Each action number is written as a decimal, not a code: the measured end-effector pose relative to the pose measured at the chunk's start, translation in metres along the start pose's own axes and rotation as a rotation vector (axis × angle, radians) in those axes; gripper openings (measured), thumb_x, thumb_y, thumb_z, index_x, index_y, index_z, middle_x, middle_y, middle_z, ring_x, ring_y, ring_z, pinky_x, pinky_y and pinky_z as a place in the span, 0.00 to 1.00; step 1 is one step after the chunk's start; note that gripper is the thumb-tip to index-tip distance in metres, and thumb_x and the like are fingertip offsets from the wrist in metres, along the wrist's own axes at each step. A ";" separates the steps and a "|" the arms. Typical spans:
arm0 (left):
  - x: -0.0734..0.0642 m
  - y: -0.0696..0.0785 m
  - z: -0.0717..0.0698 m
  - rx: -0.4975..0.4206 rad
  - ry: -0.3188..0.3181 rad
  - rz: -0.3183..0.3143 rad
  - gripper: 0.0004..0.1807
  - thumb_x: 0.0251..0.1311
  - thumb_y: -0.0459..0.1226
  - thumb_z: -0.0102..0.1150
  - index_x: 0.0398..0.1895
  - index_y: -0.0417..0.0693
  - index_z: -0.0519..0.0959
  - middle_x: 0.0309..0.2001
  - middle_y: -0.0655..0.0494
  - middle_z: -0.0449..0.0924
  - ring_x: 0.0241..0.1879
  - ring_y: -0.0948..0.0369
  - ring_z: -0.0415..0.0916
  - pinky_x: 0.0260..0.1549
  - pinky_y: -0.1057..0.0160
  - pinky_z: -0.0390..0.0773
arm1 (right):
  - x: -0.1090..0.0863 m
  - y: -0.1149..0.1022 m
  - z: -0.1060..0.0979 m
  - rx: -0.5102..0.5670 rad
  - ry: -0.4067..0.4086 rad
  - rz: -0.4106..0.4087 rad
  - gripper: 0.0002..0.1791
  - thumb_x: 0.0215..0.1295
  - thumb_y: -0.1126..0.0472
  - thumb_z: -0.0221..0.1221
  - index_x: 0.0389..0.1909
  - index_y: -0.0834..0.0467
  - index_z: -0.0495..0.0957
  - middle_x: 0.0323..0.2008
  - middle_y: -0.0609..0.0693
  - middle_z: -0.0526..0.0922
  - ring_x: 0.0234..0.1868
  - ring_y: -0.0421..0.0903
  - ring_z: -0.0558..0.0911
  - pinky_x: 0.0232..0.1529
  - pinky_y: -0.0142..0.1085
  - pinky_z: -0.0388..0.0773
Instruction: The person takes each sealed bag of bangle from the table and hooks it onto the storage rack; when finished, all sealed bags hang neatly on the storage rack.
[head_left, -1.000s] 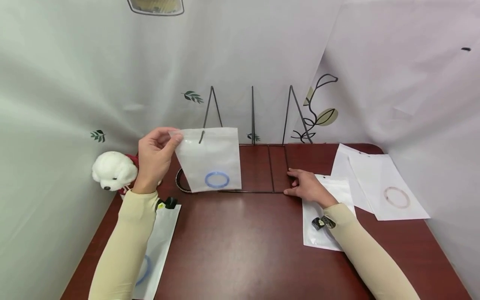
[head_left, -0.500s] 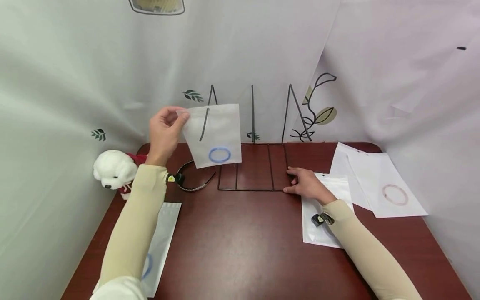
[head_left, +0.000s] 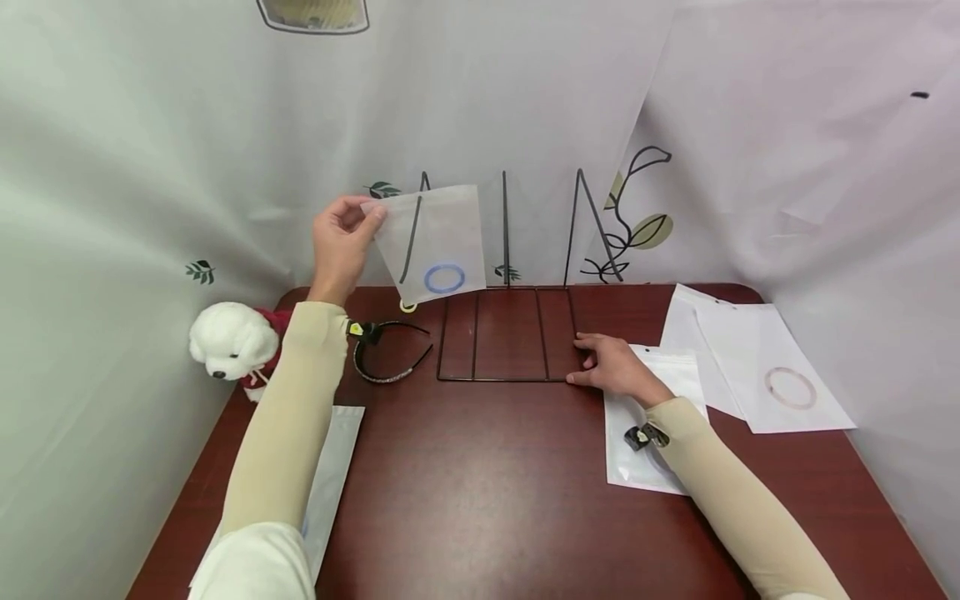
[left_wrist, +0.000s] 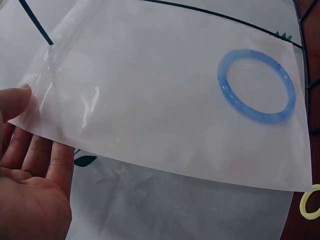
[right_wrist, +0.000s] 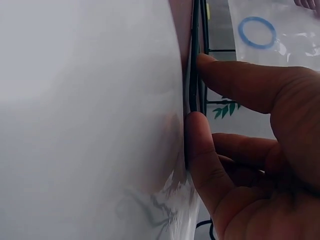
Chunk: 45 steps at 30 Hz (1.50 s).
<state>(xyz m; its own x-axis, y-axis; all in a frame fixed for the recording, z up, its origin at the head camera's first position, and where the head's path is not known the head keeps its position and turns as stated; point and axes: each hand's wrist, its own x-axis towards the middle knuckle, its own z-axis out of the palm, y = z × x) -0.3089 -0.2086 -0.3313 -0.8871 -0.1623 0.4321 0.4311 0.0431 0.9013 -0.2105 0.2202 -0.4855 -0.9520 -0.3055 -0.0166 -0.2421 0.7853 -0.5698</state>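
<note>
My left hand (head_left: 341, 246) pinches the upper left corner of a translucent white zip bag (head_left: 431, 233). A blue bangle (left_wrist: 256, 86) lies inside that bag. The bag hangs raised at the left prong of a black wire rack (head_left: 510, 381); the prong crosses the bag's top edge, though whether it passes through a hole I cannot tell. On the table, my right hand (head_left: 611, 365) holds the rack's right base wire with thumb and forefinger, also seen at the dark wire (right_wrist: 194, 30) in the right wrist view. The rack's middle and right prongs carry nothing.
Right of the rack lie a white zip bag (head_left: 652, 467) and more white bags (head_left: 757, 350), one with a pinkish bangle. A headband (head_left: 382, 379), a yellow ring (head_left: 408, 307), a plush dog (head_left: 232, 342) and another bag (head_left: 337, 458) are at left. White curtains surround the table (head_left: 480, 483).
My left hand has lifted the bag with the blue bangle up and slightly right along the left prong, uncovering the headband and the rack's left base. My right hand stays at the rack.
</note>
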 end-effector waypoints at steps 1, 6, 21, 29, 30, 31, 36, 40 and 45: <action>0.000 -0.001 0.000 -0.007 0.000 -0.002 0.07 0.64 0.36 0.75 0.43 0.47 0.88 0.37 0.60 0.89 0.38 0.66 0.86 0.41 0.71 0.84 | 0.000 0.000 0.000 -0.001 0.001 -0.001 0.43 0.57 0.53 0.79 0.69 0.69 0.76 0.65 0.62 0.80 0.35 0.39 0.80 0.59 0.49 0.76; -0.006 -0.003 -0.007 -0.021 0.042 -0.013 0.13 0.63 0.36 0.75 0.48 0.47 0.85 0.41 0.58 0.88 0.41 0.63 0.86 0.43 0.70 0.83 | 0.002 -0.001 0.001 0.001 -0.002 -0.010 0.42 0.57 0.54 0.79 0.69 0.69 0.76 0.70 0.63 0.77 0.36 0.39 0.81 0.59 0.49 0.76; -0.078 -0.011 -0.048 0.031 0.069 -0.170 0.11 0.68 0.39 0.71 0.49 0.49 0.81 0.43 0.59 0.85 0.40 0.65 0.84 0.38 0.69 0.84 | 0.003 0.000 -0.001 0.015 -0.017 0.001 0.42 0.58 0.55 0.79 0.70 0.69 0.75 0.72 0.64 0.75 0.38 0.40 0.82 0.58 0.49 0.77; -0.137 -0.011 -0.081 0.359 -0.190 -0.255 0.14 0.74 0.44 0.65 0.51 0.43 0.80 0.39 0.63 0.85 0.39 0.65 0.85 0.38 0.72 0.83 | 0.007 0.000 -0.003 0.013 -0.026 -0.006 0.43 0.58 0.55 0.79 0.70 0.69 0.75 0.71 0.63 0.76 0.38 0.40 0.82 0.59 0.49 0.76; -0.143 -0.011 -0.086 0.408 -0.235 -0.257 0.15 0.75 0.44 0.64 0.52 0.42 0.81 0.40 0.63 0.85 0.40 0.65 0.84 0.39 0.72 0.83 | 0.007 0.000 -0.004 0.014 -0.026 -0.005 0.43 0.58 0.55 0.79 0.70 0.69 0.75 0.71 0.63 0.76 0.38 0.40 0.82 0.60 0.49 0.76; -0.149 -0.012 -0.090 0.450 -0.277 -0.259 0.15 0.75 0.44 0.63 0.54 0.41 0.81 0.41 0.61 0.85 0.40 0.65 0.84 0.39 0.73 0.82 | 0.007 0.000 -0.004 0.015 -0.025 -0.005 0.43 0.58 0.55 0.79 0.71 0.69 0.75 0.71 0.63 0.76 0.38 0.40 0.82 0.60 0.49 0.76; -0.179 -0.019 -0.116 0.563 -0.398 -0.338 0.20 0.76 0.44 0.62 0.61 0.40 0.80 0.50 0.49 0.85 0.44 0.72 0.80 0.41 0.72 0.79 | 0.006 0.001 -0.004 0.018 -0.027 -0.003 0.42 0.58 0.55 0.79 0.70 0.68 0.75 0.71 0.62 0.77 0.37 0.40 0.81 0.58 0.48 0.76; -0.201 -0.024 -0.136 0.666 -0.439 -0.421 0.24 0.76 0.48 0.62 0.65 0.42 0.79 0.55 0.48 0.85 0.49 0.72 0.80 0.43 0.70 0.80 | 0.006 0.001 -0.001 0.026 -0.032 -0.014 0.42 0.58 0.54 0.79 0.70 0.68 0.75 0.72 0.62 0.76 0.36 0.39 0.80 0.57 0.48 0.76; -0.216 -0.025 -0.151 0.785 -0.468 -0.447 0.29 0.72 0.52 0.66 0.67 0.44 0.79 0.59 0.43 0.85 0.58 0.48 0.84 0.45 0.65 0.82 | 0.002 0.003 -0.001 0.022 -0.020 0.000 0.41 0.57 0.55 0.79 0.69 0.68 0.76 0.72 0.62 0.76 0.36 0.39 0.80 0.57 0.48 0.76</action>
<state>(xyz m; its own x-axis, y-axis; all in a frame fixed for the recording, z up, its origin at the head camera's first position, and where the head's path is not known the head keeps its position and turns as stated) -0.1033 -0.3236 -0.4515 -0.9885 0.0731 -0.1320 -0.0360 0.7354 0.6767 -0.2132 0.2224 -0.4863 -0.9481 -0.3165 -0.0323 -0.2381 0.7734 -0.5875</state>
